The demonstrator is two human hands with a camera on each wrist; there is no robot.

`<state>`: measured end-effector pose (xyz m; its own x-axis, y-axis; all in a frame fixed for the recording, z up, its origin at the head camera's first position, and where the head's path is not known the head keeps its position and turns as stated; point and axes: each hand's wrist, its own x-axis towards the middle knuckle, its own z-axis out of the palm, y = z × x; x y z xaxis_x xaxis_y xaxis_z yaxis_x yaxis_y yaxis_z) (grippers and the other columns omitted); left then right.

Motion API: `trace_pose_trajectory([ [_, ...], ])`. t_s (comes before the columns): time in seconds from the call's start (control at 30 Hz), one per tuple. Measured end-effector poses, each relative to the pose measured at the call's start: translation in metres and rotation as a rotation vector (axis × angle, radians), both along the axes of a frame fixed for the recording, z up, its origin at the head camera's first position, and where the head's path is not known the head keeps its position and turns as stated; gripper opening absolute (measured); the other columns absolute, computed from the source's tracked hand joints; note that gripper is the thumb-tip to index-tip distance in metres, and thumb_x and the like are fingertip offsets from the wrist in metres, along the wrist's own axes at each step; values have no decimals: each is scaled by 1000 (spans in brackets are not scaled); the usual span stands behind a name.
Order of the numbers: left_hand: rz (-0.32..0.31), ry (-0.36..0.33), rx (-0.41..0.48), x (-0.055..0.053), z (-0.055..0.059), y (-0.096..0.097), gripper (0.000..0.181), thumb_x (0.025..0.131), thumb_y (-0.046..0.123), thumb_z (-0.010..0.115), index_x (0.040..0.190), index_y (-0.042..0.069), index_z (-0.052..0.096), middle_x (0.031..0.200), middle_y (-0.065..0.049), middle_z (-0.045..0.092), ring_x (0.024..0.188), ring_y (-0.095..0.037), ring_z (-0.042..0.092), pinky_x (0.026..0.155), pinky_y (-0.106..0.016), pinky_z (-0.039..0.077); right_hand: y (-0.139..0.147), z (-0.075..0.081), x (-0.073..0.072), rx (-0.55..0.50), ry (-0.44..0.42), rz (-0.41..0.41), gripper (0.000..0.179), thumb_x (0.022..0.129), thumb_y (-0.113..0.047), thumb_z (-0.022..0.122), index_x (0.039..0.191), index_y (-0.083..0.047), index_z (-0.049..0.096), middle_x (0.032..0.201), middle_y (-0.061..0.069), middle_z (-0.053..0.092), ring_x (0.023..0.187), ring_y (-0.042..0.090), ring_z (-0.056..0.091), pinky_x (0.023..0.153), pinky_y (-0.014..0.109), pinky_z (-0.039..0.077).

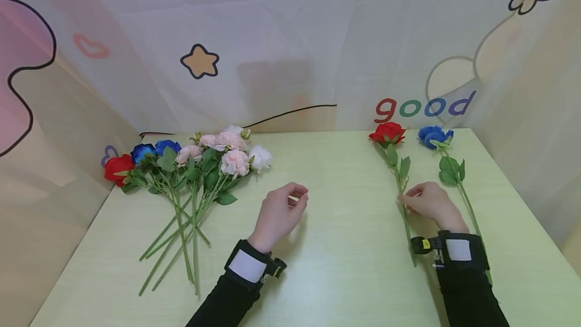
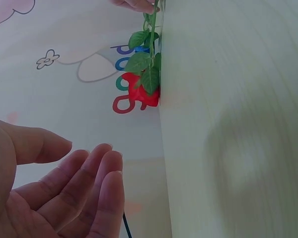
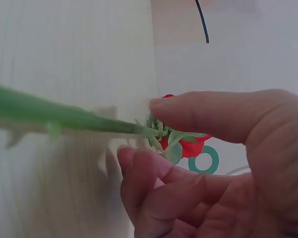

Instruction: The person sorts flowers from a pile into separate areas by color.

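My left hand (image 1: 280,215) hovers over the middle of the table, fingers loosely bent and nothing in them. In the left wrist view its thumb and fingertips stand apart. My right hand (image 1: 433,205) is at the stem of a red rose (image 1: 388,133) on the right side. In the right wrist view the green stem (image 3: 64,113) runs between thumb and fingers, with a gap around it. To the right of that hand lies a blue rose (image 1: 433,137), its lower stem partly hidden behind the wrist.
At the left lies a pile of flowers with crossed stems (image 1: 181,236): a red rose (image 1: 119,168), blue roses (image 1: 167,146), pink blooms (image 1: 235,162) and a white one (image 1: 260,158). A printed cloth (image 1: 290,29) hangs behind the pale table (image 1: 336,266).
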<state>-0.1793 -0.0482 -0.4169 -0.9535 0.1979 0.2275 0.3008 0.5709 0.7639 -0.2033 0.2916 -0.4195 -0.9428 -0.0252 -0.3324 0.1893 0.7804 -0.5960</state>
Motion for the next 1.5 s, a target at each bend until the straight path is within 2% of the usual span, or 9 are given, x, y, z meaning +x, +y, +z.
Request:
trace_pose_trajectory([
  [0.27,-3,-7,-4,1,1,0,15,92,19,57,100,12,67,90,0,69,71,-10,64,63,-27,52,2,-6,-1,-6,30,19,40,88,-24,64,108,10,58,90,15,62,82,28,53,71,39,44],
  [0.6,-13,-5,-5,2,1,0,15,92,17,58,101,11,67,90,-2,69,71,-11,64,65,-28,53,-1,-8,0,-10,38,33,35,88,-20,63,105,10,59,88,16,61,79,27,53,68,38,45],
  [0.87,-6,-18,-16,2,1,-1,15,92,18,57,101,11,67,91,-1,69,71,-10,64,65,-27,53,1,-8,-1,-5,30,62,32,88,-20,63,102,9,61,84,12,62,76,24,53,67,37,44],
  [1.07,-10,-1,-23,2,3,-1,15,92,17,58,102,10,67,91,-3,69,72,-11,65,65,-28,53,1,-1,1,29,14,19,42,92,-29,58,109,9,57,87,14,63,80,28,54,71,40,44],
  [1.27,-1,-5,-25,1,4,-4,17,92,17,58,103,9,67,92,-3,69,74,-14,65,66,-30,53,-4,3,1,13,112,-36,45,94,-31,54,115,9,54,95,21,60,82,31,52,68,38,43],
  [1.37,2,0,-33,0,3,-6,17,92,17,57,103,8,67,92,-4,69,74,-13,66,66,-30,53,-7,5,0,10,184,-28,44,94,-33,54,115,6,55,100,23,59,84,32,52,67,36,44],
  [1.5,16,6,-48,-1,4,-7,16,92,18,57,102,10,68,91,-3,69,72,-12,65,64,-29,53,-12,7,-2,-29,312,-4,39,95,-32,55,110,4,60,96,20,62,81,30,53,63,33,45],
])
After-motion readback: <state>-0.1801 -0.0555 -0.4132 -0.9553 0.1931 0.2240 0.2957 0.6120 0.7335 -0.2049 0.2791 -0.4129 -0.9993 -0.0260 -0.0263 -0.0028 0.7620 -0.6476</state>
